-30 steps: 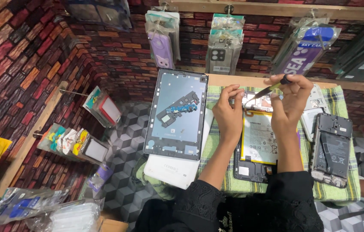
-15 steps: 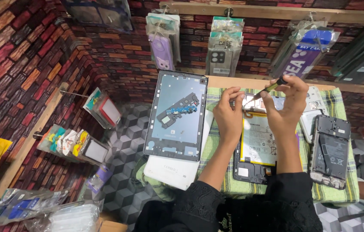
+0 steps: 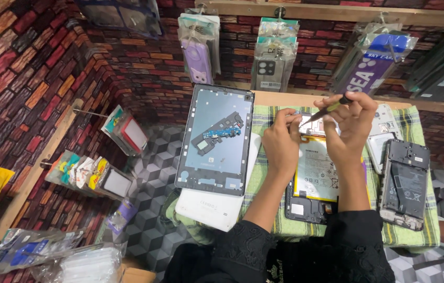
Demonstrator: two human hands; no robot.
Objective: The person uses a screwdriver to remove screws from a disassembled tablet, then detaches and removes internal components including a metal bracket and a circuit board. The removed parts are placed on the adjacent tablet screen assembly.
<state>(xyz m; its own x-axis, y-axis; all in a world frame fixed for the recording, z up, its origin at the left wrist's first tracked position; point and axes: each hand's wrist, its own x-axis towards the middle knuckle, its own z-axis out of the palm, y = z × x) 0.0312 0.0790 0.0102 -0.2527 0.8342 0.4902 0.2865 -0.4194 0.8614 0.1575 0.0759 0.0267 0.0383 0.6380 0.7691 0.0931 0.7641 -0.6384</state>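
Nearest the camera, black sleeves run up to both hands over an opened tablet lying on a green checked cloth. Its white battery faces up, w/ dark board exposed at the near end, so the insides are reachable from above. Left hand rests on the tablet's left edge, fingers curled down and pressing near the top, apparently to steady it; it grasps nothing I can make out. Right hand pinches a thin screwdriver between thumb and fingers, tip angled down-left toward the tablet's top edge, close by the left fingertips.

Left of the hands, a dark back frame lies face up w/ a small board inside, stacked on a white cover. Right of the tablet, an opened phone lies flat, another white device partly beneath the right hand's side.

Farther off, clear bags holding phone cases hang from pegs on the brick-pattern wall; more packets hang at left, contents too blurred to tell.
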